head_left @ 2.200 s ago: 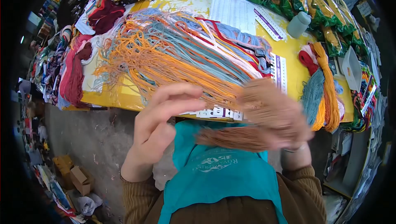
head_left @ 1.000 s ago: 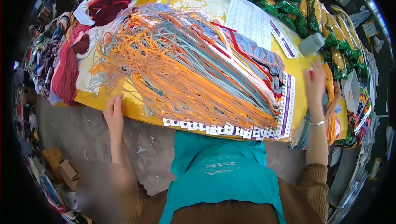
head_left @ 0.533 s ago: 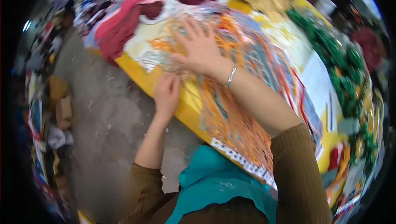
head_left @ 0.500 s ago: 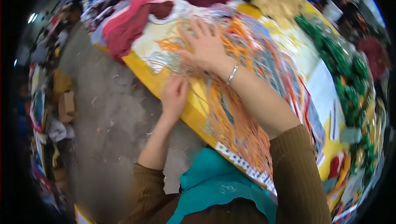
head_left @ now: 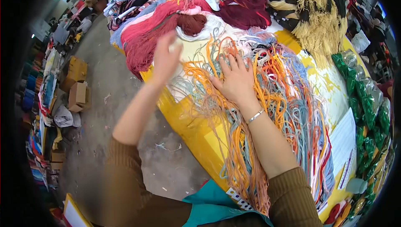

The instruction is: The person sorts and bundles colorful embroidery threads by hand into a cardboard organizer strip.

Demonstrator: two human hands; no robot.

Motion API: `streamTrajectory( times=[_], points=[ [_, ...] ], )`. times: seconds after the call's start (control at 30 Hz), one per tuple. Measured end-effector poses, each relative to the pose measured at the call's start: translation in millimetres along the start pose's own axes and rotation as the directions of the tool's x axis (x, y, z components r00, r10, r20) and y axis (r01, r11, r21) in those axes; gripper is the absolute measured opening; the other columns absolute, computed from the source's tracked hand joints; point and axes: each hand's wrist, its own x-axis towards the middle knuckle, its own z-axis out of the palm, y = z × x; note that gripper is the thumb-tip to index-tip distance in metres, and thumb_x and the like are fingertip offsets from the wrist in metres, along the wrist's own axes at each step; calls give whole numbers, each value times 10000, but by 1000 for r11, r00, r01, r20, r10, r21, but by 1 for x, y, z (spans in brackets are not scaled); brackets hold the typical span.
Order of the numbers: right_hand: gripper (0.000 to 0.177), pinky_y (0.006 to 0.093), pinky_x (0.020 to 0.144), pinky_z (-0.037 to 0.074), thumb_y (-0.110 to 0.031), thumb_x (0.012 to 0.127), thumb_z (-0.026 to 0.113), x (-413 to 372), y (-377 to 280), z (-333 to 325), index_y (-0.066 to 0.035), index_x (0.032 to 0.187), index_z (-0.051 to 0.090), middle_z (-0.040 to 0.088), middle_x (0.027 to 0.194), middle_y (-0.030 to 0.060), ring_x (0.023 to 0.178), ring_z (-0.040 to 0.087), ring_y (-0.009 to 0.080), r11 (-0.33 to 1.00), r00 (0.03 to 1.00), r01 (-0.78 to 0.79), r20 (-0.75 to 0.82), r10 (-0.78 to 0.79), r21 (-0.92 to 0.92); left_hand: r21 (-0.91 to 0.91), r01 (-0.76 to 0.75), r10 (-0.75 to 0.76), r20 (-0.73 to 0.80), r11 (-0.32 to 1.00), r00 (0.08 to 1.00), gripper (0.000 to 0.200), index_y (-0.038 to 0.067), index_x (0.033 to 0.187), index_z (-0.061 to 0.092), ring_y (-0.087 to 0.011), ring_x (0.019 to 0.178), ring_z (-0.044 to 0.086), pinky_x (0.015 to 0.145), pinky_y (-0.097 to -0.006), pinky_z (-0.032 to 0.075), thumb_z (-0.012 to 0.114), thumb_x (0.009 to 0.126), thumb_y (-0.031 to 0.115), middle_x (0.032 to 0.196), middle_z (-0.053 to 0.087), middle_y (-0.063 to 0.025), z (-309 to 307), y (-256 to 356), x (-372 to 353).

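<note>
My right hand point(head_left: 237, 80) lies flat with its fingers spread on a wide bundle of loose embroidery threads point(head_left: 288, 114) in orange, grey-blue, white and red. Loose orange ends of the bundle fan out to the left of that hand. My left hand point(head_left: 167, 58) is raised beside the table's left edge, near a crimson yarn hank point(head_left: 140, 45); motion blurs its fingers, and I cannot make out anything in them. Under the threads, yellow covering point(head_left: 179, 120) shows on the table.
At the back lie a brown skein point(head_left: 191, 24), a maroon hank point(head_left: 244, 7) and beige hanks point(head_left: 311, 14). Green plastic-wrapped bundles point(head_left: 355, 97) and a paper sheet point(head_left: 344, 137) line the right side. Cardboard boxes point(head_left: 78, 95) stand on the floor at left.
My left hand has moved up and away from the thread ends toward the crimson hank. My right hand stays spread on the threads. The camera view has shifted.
</note>
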Motion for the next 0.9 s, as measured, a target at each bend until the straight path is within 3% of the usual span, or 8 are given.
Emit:
streamTrajectory(
  times=[0.13,0.4,0.47,0.53,0.67,0.77,0.8,0.9],
  points=[
    [678,553,1143,168,-580,861,540,1,4,-1,-90,1329,548,461,1433,179,1392,330,319,998,999,-28,22,27,61,705,-3,103,-99,710,990,586,0,1335,486,-387,1323,393,1087,-459,357,627,832,265,1392,450,-244,5,-63,154],
    [670,544,1136,201,-558,847,561,2,2,0,-115,1349,528,477,1419,163,1375,362,306,999,998,-38,45,36,37,775,71,-111,-1,627,994,367,26,1130,618,-370,1090,596,976,-486,440,610,809,203,1148,628,-196,20,-38,165],
    [670,543,1135,201,-549,842,571,1,2,-2,-109,1345,529,476,1420,165,1373,366,306,998,998,-40,43,38,48,735,-311,331,124,602,935,251,47,993,618,-346,898,631,775,-482,485,605,748,99,943,648,-175,28,-21,137],
    [669,539,1136,202,-543,837,578,2,2,-3,-103,1340,533,475,1422,169,1372,368,305,998,998,-40,42,38,54,490,-584,525,269,648,808,208,63,941,556,-342,826,629,739,-459,495,627,752,112,861,607,-134,34,-11,89],
    [661,530,1139,200,-534,831,585,1,1,-1,-97,1326,546,473,1427,173,1372,369,301,998,998,-36,52,34,45,360,-468,380,290,807,878,228,81,1006,566,-329,834,641,705,-420,518,644,803,153,912,610,-146,26,5,24],
    [648,527,1140,201,-521,822,591,1,1,-1,-96,1311,563,478,1423,167,1368,374,293,998,999,-29,27,28,48,137,-98,78,142,986,987,198,76,1040,578,-287,851,661,731,-380,539,594,852,134,971,640,-132,16,-11,21],
    [646,529,1139,203,-519,821,593,1,1,0,-96,1308,566,482,1420,165,1365,376,293,998,999,-30,19,29,47,-212,162,-133,145,964,980,202,68,1057,583,-266,866,664,761,-379,540,588,867,134,976,651,-129,8,-1,25],
    [634,533,1135,213,-513,820,595,1,2,0,-96,1297,573,495,1406,156,1360,383,288,998,999,-33,14,33,55,-787,553,-421,418,275,805,211,34,1097,593,-234,901,672,856,-394,542,570,911,131,1004,675,-104,-27,34,48]
  ],
)
